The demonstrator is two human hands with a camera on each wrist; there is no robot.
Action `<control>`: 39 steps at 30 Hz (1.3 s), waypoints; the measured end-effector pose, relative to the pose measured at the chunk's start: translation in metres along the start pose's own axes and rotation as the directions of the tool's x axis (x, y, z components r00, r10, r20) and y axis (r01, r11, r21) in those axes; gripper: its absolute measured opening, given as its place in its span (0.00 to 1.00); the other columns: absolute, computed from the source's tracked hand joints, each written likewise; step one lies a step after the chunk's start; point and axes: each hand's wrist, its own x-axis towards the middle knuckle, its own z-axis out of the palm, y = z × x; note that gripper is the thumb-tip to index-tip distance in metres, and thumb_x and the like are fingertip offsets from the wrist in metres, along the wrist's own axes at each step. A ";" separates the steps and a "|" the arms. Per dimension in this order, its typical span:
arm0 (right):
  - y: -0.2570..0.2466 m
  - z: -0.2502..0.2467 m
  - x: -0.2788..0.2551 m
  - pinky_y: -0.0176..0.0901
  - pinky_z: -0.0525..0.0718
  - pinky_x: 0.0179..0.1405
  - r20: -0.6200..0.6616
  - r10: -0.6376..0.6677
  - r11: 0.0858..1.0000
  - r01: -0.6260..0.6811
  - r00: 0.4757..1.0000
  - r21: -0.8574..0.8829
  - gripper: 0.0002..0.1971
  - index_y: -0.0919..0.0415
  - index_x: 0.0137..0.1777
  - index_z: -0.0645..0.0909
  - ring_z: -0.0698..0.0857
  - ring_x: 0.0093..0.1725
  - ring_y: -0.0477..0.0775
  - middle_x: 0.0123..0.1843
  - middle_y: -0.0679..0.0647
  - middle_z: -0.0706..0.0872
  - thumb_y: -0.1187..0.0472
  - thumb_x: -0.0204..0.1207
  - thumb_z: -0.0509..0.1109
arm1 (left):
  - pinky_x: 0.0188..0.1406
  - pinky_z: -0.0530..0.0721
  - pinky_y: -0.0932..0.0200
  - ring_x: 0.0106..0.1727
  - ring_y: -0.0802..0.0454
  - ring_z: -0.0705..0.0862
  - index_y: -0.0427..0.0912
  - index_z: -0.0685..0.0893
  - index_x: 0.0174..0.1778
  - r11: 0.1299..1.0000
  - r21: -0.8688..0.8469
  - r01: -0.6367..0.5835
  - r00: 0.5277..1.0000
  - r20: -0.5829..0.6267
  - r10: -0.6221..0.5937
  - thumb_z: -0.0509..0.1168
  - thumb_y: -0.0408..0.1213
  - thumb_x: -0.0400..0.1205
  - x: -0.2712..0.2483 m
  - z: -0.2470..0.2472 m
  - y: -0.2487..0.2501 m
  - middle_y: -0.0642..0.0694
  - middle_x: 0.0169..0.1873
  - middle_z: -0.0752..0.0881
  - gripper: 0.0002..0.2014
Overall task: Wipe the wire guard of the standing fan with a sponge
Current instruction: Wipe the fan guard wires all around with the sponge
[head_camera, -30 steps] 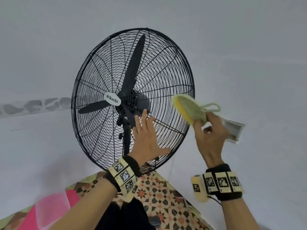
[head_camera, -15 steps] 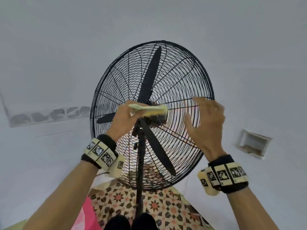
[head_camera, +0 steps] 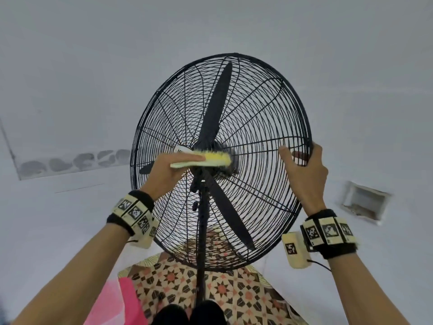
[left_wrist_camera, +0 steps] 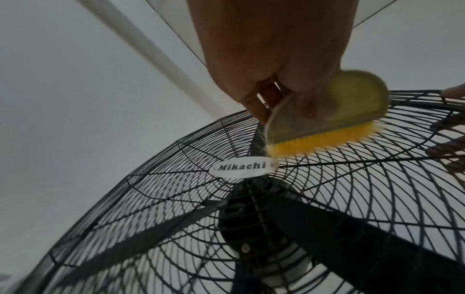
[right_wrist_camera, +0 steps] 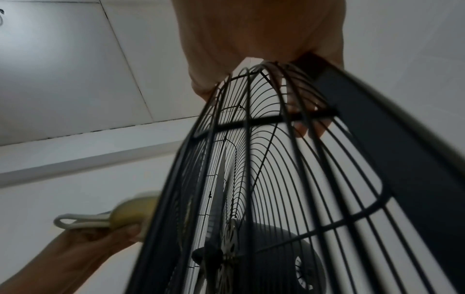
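Note:
A black standing fan fills the head view, its round wire guard (head_camera: 257, 109) facing me edge-on from the rear. My left hand (head_camera: 185, 160) holds the sponge (head_camera: 210, 158), a pale green scrubber with yellow bristles, against the guard's middle. In the left wrist view the sponge (left_wrist_camera: 327, 119) sits bristles-down on the wires just above the white Mikachi badge (left_wrist_camera: 245, 166). My right hand (head_camera: 295, 160) grips the guard's right rim, thumb on the near side. The right wrist view shows its fingers (right_wrist_camera: 309, 127) curled round the rim (right_wrist_camera: 377, 129).
The fan's pole (head_camera: 201, 242) drops to a patterned mat (head_camera: 210, 285) between my arms. A pink object (head_camera: 112, 301) lies at the lower left. White walls surround the fan, with a recessed wall box (head_camera: 365, 202) at the right.
The sponge passed from my right hand to my left, which now holds it at the guard's middle. My right hand moved from hovering by the guard to gripping its right rim.

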 end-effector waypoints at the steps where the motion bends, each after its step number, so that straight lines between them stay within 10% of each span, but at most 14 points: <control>1: -0.001 0.002 -0.001 0.45 0.81 0.60 0.007 -0.005 1.000 0.005 1.000 0.002 0.35 0.49 0.78 0.72 0.86 0.58 0.51 0.61 0.47 0.88 0.32 0.77 0.74 | 0.52 0.84 0.73 0.51 0.61 0.91 0.42 0.91 0.66 1.000 -0.007 0.024 0.999 -0.029 -0.024 0.70 0.25 0.84 0.001 0.004 0.005 0.45 0.62 0.92 0.16; 7: 0.003 -0.001 0.001 0.47 0.80 0.61 -0.042 0.026 1.000 -0.026 0.999 -0.013 0.34 0.50 0.76 0.73 0.85 0.55 0.50 0.59 0.46 0.88 0.31 0.77 0.72 | 0.30 0.76 0.73 0.31 0.58 0.84 0.55 0.90 0.66 0.995 0.053 0.087 0.987 0.131 -0.093 0.75 0.29 0.82 -0.003 0.001 -0.001 0.55 0.49 0.94 0.20; 11: 0.004 0.003 0.000 0.43 0.80 0.57 -0.046 -0.005 1.000 0.004 0.999 -0.016 0.33 0.48 0.75 0.74 0.86 0.52 0.44 0.57 0.44 0.88 0.30 0.76 0.73 | 0.30 0.77 0.78 0.31 0.70 0.83 0.46 0.90 0.67 0.999 0.037 0.029 0.997 -0.069 -0.026 0.73 0.25 0.84 0.008 0.006 0.005 0.50 0.51 0.92 0.18; 14: 0.004 0.004 0.000 0.40 0.77 0.57 -0.059 -0.020 0.999 0.018 0.998 -0.034 0.30 0.49 0.73 0.75 0.85 0.51 0.46 0.51 0.36 0.86 0.33 0.78 0.73 | 0.30 0.89 0.56 0.31 0.57 0.87 0.58 0.90 0.68 0.996 0.086 0.032 0.997 0.062 -0.038 0.72 0.34 0.86 -0.003 0.009 -0.011 0.54 0.52 0.94 0.18; 17: 0.009 0.003 0.002 0.45 0.80 0.62 -0.076 -0.017 0.999 0.015 0.997 -0.031 0.32 0.48 0.74 0.74 0.85 0.54 0.49 0.53 0.40 0.87 0.29 0.77 0.71 | 0.27 0.76 0.76 0.28 0.66 0.82 0.55 0.91 0.67 0.984 0.171 -0.046 0.974 0.226 0.006 0.74 0.26 0.83 0.002 -0.010 -0.014 0.61 0.46 0.91 0.21; 22: 0.007 0.006 -0.001 0.40 0.79 0.58 -0.068 -0.010 1.000 0.009 0.998 -0.008 0.32 0.49 0.74 0.75 0.86 0.50 0.43 0.55 0.43 0.89 0.31 0.77 0.73 | 0.29 0.81 0.75 0.32 0.66 0.86 0.53 0.88 0.69 0.985 0.162 -0.061 0.998 0.031 0.057 0.72 0.23 0.83 0.017 0.005 0.007 0.51 0.54 0.94 0.24; 26: 0.009 0.001 0.000 0.40 0.76 0.61 -0.076 0.016 1.000 -0.015 0.997 0.017 0.32 0.49 0.75 0.75 0.83 0.52 0.46 0.54 0.40 0.87 0.33 0.78 0.73 | 0.26 0.76 0.77 0.26 0.64 0.81 0.54 0.89 0.68 0.981 0.159 -0.113 0.974 0.212 0.078 0.74 0.25 0.81 0.003 0.010 0.008 0.57 0.42 0.93 0.23; 32: 0.003 0.005 -0.007 0.11 0.67 0.44 -0.049 -0.012 1.000 0.013 0.999 0.018 0.31 0.51 0.74 0.76 0.78 0.46 0.24 0.53 0.39 0.88 0.34 0.78 0.73 | 0.25 0.73 0.77 0.29 0.65 0.81 0.53 0.86 0.71 0.992 0.129 -0.003 1.000 -0.026 0.007 0.73 0.27 0.84 0.020 0.010 0.020 0.55 0.40 0.91 0.22; 39: 0.004 0.002 -0.010 0.06 0.64 0.44 -0.081 -0.025 0.999 0.027 0.996 0.023 0.30 0.55 0.76 0.76 0.74 0.46 0.11 0.51 0.37 0.86 0.38 0.80 0.74 | 0.31 0.77 0.80 0.32 0.71 0.83 0.54 0.85 0.68 0.971 0.197 -0.132 0.969 0.231 0.085 0.75 0.26 0.81 0.032 -0.007 0.020 0.55 0.40 0.90 0.23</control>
